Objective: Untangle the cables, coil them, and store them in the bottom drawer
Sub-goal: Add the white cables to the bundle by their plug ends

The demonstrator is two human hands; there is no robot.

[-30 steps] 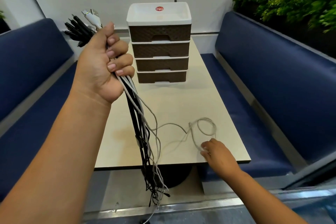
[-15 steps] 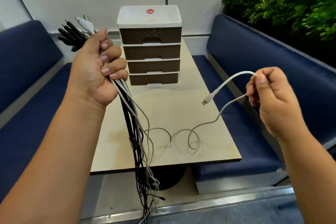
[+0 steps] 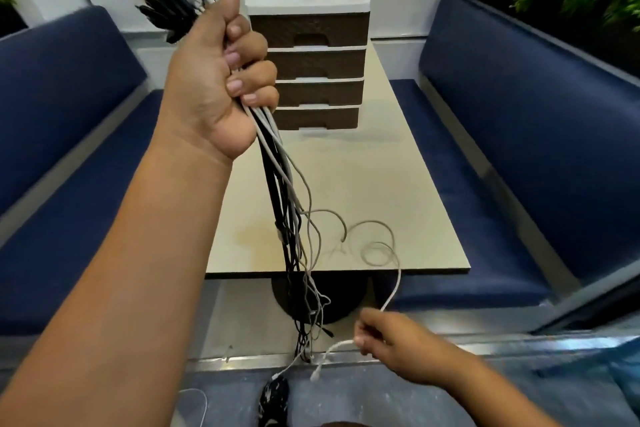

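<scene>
While our left hand (image 3: 211, 80) clenches the cable bundle (image 3: 287, 204) above the table's (image 3: 398, 191) near edge, our right hand (image 3: 391, 336) pinches a white cable (image 3: 393, 291) below that edge

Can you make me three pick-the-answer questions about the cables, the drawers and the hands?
1. Where is the drawer box?
A. on the table
B. on the seat
C. on the floor

2. How many brown drawers does it have?
A. two
B. four
C. six

3. What is the right hand doing?
A. resting flat
B. opening a drawer
C. pinching a white cable

Answers: 1 A, it stands at the table's far end. 2 B, four fronts are stacked. 3 C, its fingers pinch the white cable; the left hand grips the cable bundle.
</scene>
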